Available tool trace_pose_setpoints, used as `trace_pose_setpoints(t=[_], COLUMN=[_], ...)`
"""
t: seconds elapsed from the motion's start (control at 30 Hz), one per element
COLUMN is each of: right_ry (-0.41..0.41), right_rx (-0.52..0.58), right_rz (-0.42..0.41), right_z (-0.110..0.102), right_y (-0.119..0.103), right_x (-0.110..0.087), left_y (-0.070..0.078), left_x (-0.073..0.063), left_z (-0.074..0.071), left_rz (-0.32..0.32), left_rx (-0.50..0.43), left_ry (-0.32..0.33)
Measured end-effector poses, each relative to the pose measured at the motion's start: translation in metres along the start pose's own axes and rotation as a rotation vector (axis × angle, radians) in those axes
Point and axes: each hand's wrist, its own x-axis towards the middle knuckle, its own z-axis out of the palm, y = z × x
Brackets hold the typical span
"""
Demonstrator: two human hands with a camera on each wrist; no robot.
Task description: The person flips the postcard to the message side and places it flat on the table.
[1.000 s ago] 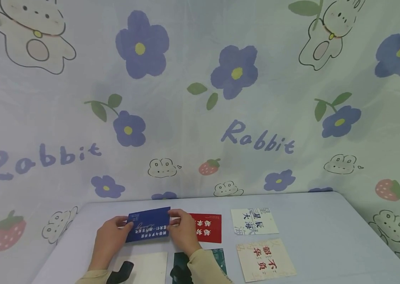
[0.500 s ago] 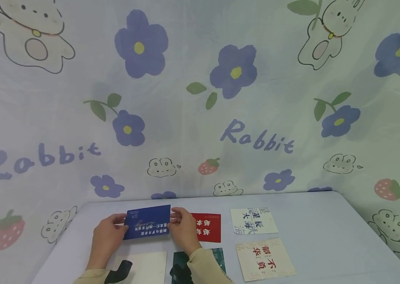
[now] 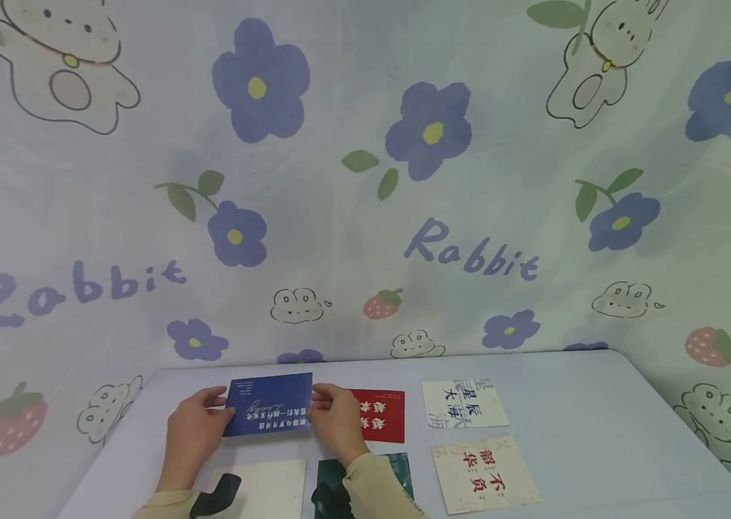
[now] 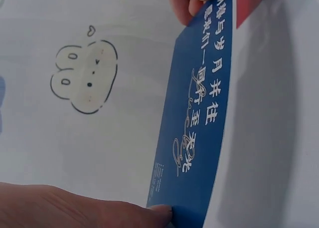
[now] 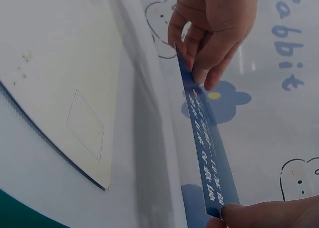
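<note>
Card (image 3: 268,405) (blue, white-lettered), one end pinched in a person's left grip (image 3: 195,431); opposite end pinched in right grip (image 3: 337,424)

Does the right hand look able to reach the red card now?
Probably yes: the red card lies close, its right side uncovered, but the right hand now pinches the blue card.

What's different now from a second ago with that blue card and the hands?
The blue card has shifted slightly upward in the head view, its left end a little leftward, and the left hand went with it. Nothing was let go: both that hand and the right hand still hold the card. The other cards on the table stayed put.
</note>
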Motion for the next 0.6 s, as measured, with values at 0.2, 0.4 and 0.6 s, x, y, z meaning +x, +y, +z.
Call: trace_pose_setpoints(t=[0.2,0.4,0.6], right_ry=[-0.007,-0.047,-0.057], right_rx=[-0.009,0.000,0.016], right_rz=[0.003,0.035,0.084], right_z=[-0.0005,-0.0012,0.0003], right_y=[-0.0006,-0.0013,-0.0036], right_x=[-0.0004,-0.0007,-0.0003], left_y=[0.0031,0.0030,0.0025], left_x=[-0.0007,-0.0012,-0.0006], left_z=[-0.0014,-0.0010,-0.0019], left_rz=[-0.013,-0.012,-0.007], left_rx=[0.001,0.001,0.006], left_ry=[0.000,0.005,-0.006])
